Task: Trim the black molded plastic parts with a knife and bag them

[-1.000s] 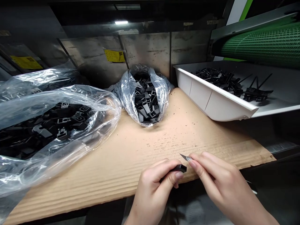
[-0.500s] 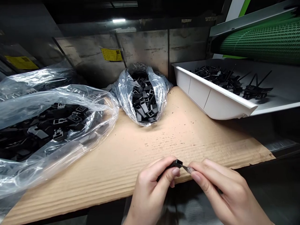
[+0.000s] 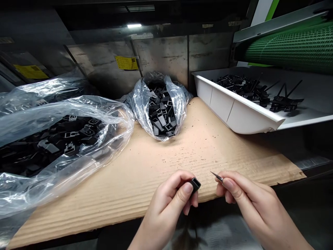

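Note:
My left hand (image 3: pixel 171 199) is closed around a small black plastic part (image 3: pixel 195 183), pinched between thumb and fingers at the near edge of the cardboard sheet (image 3: pixel 145 173). My right hand (image 3: pixel 249 205) pinches a thin metal blade (image 3: pixel 217 176) whose tip points up and left. The blade tip sits a short gap to the right of the part, not touching it. Both hands hover just above the front edge of the cardboard.
A small clear bag of black parts (image 3: pixel 161 107) stands at the back centre. A large clear bag of similar parts (image 3: pixel 52 146) fills the left. A white tray (image 3: pixel 234 111) with black sprues sits at the right under a green conveyor (image 3: pixel 288 48).
The blade touched the end of the black part half a second ago; now my right hand has drawn it away to the right and my left hand has turned the part slightly.

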Demonstrator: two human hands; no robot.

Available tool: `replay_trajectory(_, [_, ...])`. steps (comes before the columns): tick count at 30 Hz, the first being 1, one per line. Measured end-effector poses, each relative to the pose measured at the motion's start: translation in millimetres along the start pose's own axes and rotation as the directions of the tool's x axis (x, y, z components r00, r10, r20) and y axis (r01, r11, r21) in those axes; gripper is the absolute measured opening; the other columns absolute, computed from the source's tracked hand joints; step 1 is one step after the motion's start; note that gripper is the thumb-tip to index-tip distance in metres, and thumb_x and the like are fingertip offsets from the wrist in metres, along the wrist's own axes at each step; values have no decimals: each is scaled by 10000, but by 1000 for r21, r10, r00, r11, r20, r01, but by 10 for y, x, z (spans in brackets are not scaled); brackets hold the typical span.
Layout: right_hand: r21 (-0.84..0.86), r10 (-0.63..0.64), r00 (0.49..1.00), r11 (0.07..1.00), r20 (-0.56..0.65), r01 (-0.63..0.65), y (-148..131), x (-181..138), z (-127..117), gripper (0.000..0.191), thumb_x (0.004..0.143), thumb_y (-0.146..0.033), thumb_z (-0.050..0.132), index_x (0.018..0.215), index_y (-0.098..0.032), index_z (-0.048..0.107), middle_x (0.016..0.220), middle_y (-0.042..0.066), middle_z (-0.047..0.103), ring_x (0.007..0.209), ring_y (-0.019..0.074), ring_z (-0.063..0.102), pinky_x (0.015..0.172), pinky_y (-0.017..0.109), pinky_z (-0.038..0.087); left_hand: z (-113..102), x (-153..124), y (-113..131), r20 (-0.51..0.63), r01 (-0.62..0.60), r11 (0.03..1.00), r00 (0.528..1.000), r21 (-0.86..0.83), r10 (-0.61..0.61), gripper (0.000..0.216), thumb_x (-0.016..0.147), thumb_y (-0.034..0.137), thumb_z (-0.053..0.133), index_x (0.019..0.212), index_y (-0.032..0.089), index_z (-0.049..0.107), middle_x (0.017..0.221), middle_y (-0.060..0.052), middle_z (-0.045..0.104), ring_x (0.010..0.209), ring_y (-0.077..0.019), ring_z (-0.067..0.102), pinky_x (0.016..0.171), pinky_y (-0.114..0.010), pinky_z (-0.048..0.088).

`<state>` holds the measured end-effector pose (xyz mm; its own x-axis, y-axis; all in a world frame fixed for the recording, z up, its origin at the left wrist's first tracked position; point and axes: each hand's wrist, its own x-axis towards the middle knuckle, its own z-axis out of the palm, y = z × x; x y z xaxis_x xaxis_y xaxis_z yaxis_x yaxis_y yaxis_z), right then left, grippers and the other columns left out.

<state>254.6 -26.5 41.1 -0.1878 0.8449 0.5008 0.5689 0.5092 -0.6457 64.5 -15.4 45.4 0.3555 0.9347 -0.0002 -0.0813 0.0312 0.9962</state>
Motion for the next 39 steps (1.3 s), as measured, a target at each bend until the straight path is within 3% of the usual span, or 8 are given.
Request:
replay_trajectory(6, [26,-27,995,999,93,24,-128,88,4,233,918,-141,418,713,-216,497,573,-63,507,489,66,521,480,158,406,12,-13,25,-11,-71,990,997,118,73,338,913,394,484,684,174,601,636,7,487,611,-135,441,594,-222,356])
replay_trajectory(17, [102,6,951,994,308,-39,-231,141,-7,284,934,-206,412,674,-213,527,573,-57,558,513,77,564,497,163,421,38,-41,-4,-2,-155,981,988,115,156,278,926,300,490,727,218,666,649,21,499,615,-124,438,594,-206,352])
replay_trajectory(21, [71,-54,918,997,394,29,-275,90,-60,317,928,-237,445,619,-214,511,556,-64,568,515,79,586,496,158,438,44,-12,1,-56,-141,982,987,124,149,243,915,271,508,728,199,647,677,12,531,631,-127,460,589,-203,363])
replay_trajectory(26, [164,-104,951,985,293,57,-222,61,-116,151,879,-147,524,810,-256,602,672,-74,657,592,86,651,543,121,493,53,-16,9,-41,-100,989,994,106,105,267,917,293,495,711,174,618,649,12,519,589,-116,477,561,-197,381])
replay_trajectory(31, [111,-173,971,981,167,156,-162,10,-115,282,855,-49,487,1014,-260,585,732,-70,658,581,58,631,579,103,491,43,-29,-5,-28,-57,995,998,87,60,273,917,368,480,794,166,616,619,10,532,503,-100,430,485,-202,352])
replay_trajectory(34, [88,-47,996,995,72,41,-170,-33,-44,193,867,-115,519,961,-264,596,725,-68,650,616,72,644,562,109,489,43,-32,-25,-71,-88,984,992,158,100,291,911,386,487,763,165,605,592,19,486,525,-108,420,474,-203,331])
replay_trajectory(36, [118,66,992,990,106,-79,-196,-33,14,120,875,-175,535,885,-269,610,723,-64,648,660,92,657,543,120,485,50,-32,-37,-71,-111,975,989,194,127,283,918,368,477,753,168,592,604,21,485,546,-110,432,503,-205,345])
replay_trajectory(39, [166,112,972,975,206,-147,-256,19,82,158,901,-234,492,784,-242,598,677,-49,607,621,96,619,537,145,466,63,-28,-46,-56,-124,964,988,237,141,252,926,323,468,758,173,582,625,25,489,579,-114,455,549,-207,363])
